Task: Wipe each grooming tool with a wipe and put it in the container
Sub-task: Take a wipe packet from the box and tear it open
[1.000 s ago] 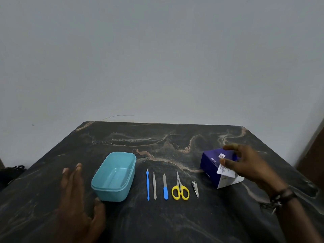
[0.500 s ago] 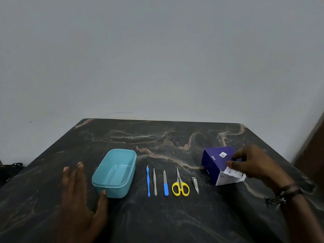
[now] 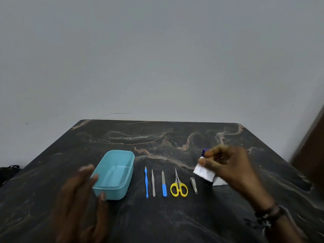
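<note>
The left hand (image 3: pixel 82 204) is nearest, fingers straight and spread, holding nothing; its thumb tip sits against the near corner of the teal container (image 3: pixel 114 174), which lies just beyond and to the right of its fingertips. The container is open-topped with nothing in it.

To the right of that hand, five tools lie side by side on the dark marble table (image 3: pixel 157 221): a blue cuticle pusher (image 3: pixel 146 182), metal tweezers (image 3: pixel 153 183), a blue-handled nail file (image 3: pixel 164 184), yellow scissors (image 3: pixel 178 186) and a nail clipper (image 3: pixel 193 185).

Just past the clipper, the right hand (image 3: pixel 231 169) (blurred, a dark bracelet (image 3: pixel 268 213) at the wrist) pinches a white wipe sachet (image 3: pixel 204 173) between thumb and fingers. Behind and under that hand sits the purple box (image 3: pixel 205 151), mostly hidden.
</note>
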The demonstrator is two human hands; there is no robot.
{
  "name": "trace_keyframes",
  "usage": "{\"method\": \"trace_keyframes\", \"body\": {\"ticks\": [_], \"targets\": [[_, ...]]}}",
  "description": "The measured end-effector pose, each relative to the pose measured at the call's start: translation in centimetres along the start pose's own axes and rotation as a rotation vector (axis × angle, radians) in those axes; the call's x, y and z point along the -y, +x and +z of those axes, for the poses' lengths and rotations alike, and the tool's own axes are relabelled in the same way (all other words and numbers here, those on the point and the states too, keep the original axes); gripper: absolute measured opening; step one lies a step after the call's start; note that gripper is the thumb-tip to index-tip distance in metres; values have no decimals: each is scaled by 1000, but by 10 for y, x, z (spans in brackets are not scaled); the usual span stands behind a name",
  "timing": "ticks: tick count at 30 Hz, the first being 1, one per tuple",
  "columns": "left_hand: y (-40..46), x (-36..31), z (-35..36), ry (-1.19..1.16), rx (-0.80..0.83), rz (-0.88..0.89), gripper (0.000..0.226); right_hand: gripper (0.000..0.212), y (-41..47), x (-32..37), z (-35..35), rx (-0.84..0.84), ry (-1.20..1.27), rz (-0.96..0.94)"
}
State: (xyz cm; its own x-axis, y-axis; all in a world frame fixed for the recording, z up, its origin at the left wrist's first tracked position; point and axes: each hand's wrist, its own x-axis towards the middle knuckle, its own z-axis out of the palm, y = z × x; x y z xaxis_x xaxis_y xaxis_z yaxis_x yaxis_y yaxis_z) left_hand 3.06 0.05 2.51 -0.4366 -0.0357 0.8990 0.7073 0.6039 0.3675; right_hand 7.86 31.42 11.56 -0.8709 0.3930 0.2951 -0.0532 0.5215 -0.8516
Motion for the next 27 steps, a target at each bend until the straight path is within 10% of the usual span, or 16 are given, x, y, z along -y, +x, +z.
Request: {"method": "trace_keyframes", "body": {"ticks": [13, 27], "targets": [[45, -65, 91, -618, 804, -736, 26, 18, 13, -4, 72, 131, 235, -61], [51, -53, 128, -807, 342, -977, 9, 12, 23, -25, 86, 156, 368, -37]]}}
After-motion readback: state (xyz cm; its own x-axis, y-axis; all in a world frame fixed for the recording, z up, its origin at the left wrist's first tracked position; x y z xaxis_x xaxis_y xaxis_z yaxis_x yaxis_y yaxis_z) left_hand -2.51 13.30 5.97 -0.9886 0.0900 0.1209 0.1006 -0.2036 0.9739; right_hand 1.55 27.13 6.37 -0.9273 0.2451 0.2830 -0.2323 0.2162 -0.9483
